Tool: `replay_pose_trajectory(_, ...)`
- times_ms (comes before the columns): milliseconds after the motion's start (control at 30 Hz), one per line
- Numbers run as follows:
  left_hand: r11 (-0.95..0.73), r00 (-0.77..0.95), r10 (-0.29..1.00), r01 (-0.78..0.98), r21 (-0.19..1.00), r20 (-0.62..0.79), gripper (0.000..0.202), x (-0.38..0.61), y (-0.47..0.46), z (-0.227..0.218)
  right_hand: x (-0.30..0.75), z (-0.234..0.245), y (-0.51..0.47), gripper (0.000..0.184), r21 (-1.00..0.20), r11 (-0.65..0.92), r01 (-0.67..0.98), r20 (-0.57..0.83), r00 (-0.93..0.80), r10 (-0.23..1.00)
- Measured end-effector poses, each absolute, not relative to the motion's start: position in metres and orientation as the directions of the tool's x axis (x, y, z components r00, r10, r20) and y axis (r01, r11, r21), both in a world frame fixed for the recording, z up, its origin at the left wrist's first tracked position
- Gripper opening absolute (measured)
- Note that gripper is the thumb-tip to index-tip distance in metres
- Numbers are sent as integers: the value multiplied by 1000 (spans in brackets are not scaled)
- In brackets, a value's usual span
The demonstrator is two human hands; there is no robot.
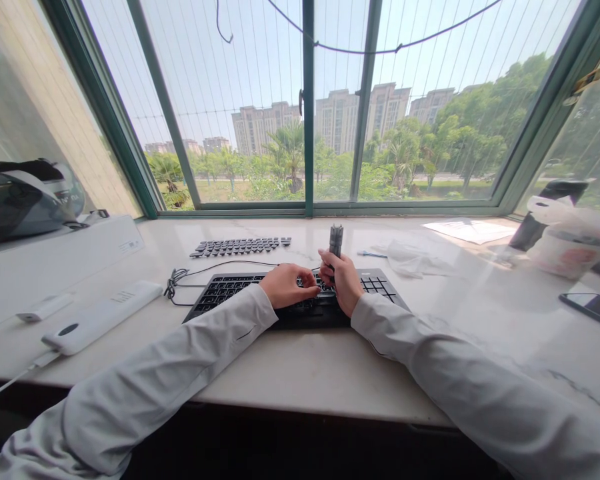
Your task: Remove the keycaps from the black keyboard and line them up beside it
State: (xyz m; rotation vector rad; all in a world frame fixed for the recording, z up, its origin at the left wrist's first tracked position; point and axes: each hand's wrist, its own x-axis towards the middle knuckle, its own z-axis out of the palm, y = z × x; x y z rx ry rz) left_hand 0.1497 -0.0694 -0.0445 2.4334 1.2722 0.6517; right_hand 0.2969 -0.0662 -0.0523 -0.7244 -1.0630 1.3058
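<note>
A black keyboard (245, 283) lies on the pale counter under both hands. Many of its key positions look bare, with light outlines on the dark plate. My left hand (289, 285) is over its middle, thumb and fingers drawn together; whatever may be between them is hidden. Upright in my closed right hand (346, 280) is a short dark tool (336, 241) with a notched top, its exact kind unclear. The heel of this hand rests by the right part of the keyboard. Behind the keyboard, loose black keycaps (240, 247) are laid out in rows.
A black cable (177, 283) is coiled left of the keyboard. Farther left lie a white power strip (105, 317) and a helmet (30, 197). To the right are a thin blue tool (373, 254), a clear plastic bag (415, 259), a bagged cup (570, 247) and a phone (593, 309).
</note>
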Motion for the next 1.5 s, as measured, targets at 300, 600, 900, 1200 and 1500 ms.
replay_pose_trajectory(300,-543,481,838,681,491,259,26,150,-70,-43,297,-52,-67,36,-915,173,-364,211,-69,975)
replay_pose_trajectory(600,-550,500,828,635,542,254,30,149,-68,-45,298,-53,-68,36,-874,197,-444,245,-53,968)
replay_pose_trajectory(900,-520,495,839,608,599,226,32,148,-69,-44,295,-52,-68,32,-915,187,-357,225,-69,972)
replay_pose_trajectory(1200,-527,499,835,604,598,232,32,149,-69,-44,296,-51,-69,33,-923,207,-326,239,-61,969)
replay_pose_trajectory(1500,-531,498,835,613,585,235,29,148,-69,-45,296,-51,-69,34,-915,199,-351,237,-69,969)
